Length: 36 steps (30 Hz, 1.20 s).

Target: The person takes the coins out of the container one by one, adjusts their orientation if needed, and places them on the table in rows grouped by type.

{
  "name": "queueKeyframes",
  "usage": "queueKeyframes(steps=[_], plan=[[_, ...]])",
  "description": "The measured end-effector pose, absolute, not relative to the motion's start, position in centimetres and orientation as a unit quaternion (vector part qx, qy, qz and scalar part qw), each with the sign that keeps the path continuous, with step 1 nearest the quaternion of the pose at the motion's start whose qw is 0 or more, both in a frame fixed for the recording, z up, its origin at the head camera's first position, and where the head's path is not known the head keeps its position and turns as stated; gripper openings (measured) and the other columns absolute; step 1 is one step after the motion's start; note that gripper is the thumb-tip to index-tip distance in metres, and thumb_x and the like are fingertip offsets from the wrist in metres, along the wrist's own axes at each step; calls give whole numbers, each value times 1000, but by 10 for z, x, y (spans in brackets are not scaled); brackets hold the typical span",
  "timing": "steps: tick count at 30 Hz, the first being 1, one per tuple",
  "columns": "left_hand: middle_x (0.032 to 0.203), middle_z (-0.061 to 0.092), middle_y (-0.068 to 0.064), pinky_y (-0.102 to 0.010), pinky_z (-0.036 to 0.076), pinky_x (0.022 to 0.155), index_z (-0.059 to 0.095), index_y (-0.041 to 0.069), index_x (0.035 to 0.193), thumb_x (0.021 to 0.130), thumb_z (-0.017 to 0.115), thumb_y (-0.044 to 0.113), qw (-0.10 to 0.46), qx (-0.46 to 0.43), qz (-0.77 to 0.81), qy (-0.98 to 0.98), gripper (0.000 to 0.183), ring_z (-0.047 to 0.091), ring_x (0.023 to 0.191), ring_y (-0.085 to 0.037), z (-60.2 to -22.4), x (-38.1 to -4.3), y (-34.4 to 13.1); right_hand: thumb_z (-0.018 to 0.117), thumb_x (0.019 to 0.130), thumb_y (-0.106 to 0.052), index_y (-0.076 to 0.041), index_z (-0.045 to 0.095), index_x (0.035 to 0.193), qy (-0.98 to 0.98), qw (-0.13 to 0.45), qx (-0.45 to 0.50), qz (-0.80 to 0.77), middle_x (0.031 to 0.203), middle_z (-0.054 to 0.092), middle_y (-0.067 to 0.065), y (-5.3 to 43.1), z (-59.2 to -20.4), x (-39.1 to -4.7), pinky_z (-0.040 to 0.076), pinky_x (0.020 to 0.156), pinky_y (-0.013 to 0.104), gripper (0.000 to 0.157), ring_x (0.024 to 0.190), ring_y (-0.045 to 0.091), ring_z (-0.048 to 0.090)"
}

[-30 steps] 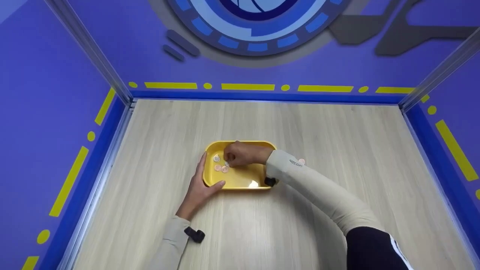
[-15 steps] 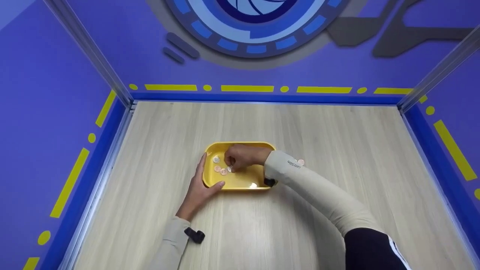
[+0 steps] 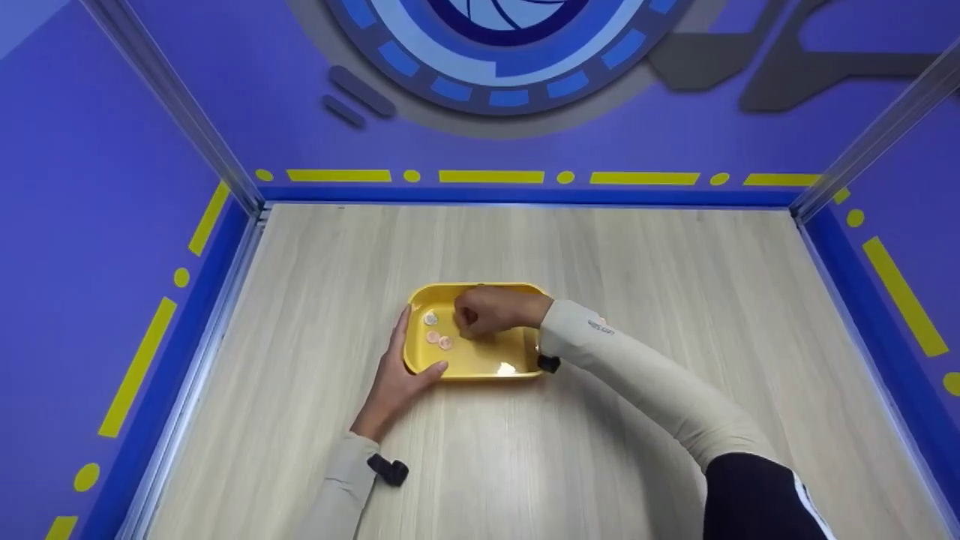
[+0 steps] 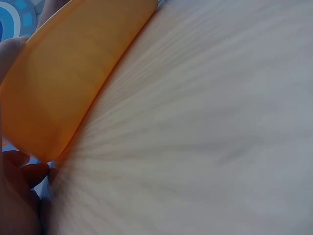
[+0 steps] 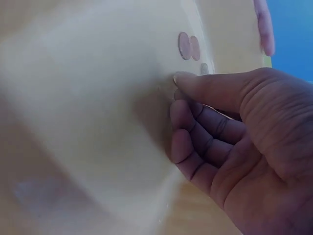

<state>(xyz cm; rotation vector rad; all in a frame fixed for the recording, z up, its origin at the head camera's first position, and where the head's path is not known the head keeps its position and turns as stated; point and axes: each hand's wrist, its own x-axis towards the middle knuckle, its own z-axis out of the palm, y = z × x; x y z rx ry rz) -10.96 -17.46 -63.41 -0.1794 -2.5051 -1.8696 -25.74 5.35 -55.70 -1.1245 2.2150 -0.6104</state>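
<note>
In the head view, we see a yellow tray [image 3: 480, 363] near the mid. of the desk [image 3: 315, 262]. The person's L hand [image 3: 396, 371] holds it from approx. 8 o'clock: the thumb lies by the near rim & the fingers go up the outside of the wall at 9. In the L wrist view, we see fingertips bent by a tray corner.

The R hand [image 3: 491, 310] is over the inside of the tray, a bit off the middle toward 12. Its arm comes in from 4 o'clock. Its fingers are curled, w/ the thumb tip close to the first finger; we can't tell if it's pinching a coin, b/c the tips are hard to make out.

To its left, we see a silver coin [image 3: 430, 319] on the tray floor, btwn 9 & 10 o'clock. A copper coin [image 3: 433, 337] & a second copper coin [image 3: 445, 343] lie side by side, approx. 8 o'clock.

The R sleeve [image 3: 652, 382] is light, w/ tiny writing. A black band [image 3: 388, 471] is on the L wrist. At 12, the back wall [image 3: 450, 154] has yellow dashes [image 3: 491, 177], etc.
</note>
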Motion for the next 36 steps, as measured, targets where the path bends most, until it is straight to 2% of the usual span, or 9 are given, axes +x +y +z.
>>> queueKeyframes(steps=[9,14,19,22,31,36], plan=[[176,37,-14,-57,36,123,16,23,179,89,92,28,3,-50,-610,-791,118,52,147,-33,-635,-110,-174,78,102,-10,-8,72,104,830,271,-406,-269,96,71,0,81,-541,-245,52,77,28,6,83,12,61],[174,41,-15,-57,40,119,16,23,179,89,92,29,6,-54,-604,-795,118,56,142,-32,-635,-109,-174,78,101,-8,-10,71,100,832,241,-398,-303,94,72,2,103,-539,-238,53,76,27,8,83,11,61],[175,39,-14,-56,40,120,15,24,179,90,91,33,8,-57,-595,-801,118,54,145,-31,-636,-109,-175,75,98,-1,-7,72,100,823,222,-384,-356,92,72,3,129,-539,-232,52,75,27,7,83,12,61],[176,38,-15,-54,40,120,13,22,179,90,90,33,12,-63,-591,-804,118,53,147,-31,-636,-110,-175,77,99,-3,-7,73,101,821,213,-365,-384,90,71,2,145,-537,-228,51,75,26,6,82,13,61],[175,39,-17,-55,38,122,14,18,179,90,89,31,15,-62,-589,-805,118,52,148,-32,-636,-109,-173,83,101,-15,-8,75,105,816,206,-289,-457,92,73,4,184,-532,-210,52,72,25,12,83,21,63],[176,37,-16,-56,36,124,13,19,179,90,89,32,12,-63,-593,-802,118,50,150,-32,-635,-109,-174,83,101,-14,-3,74,106,807,198,-252,-495,94,75,14,206,-537,-201,56,70,28,15,82,29,67]])
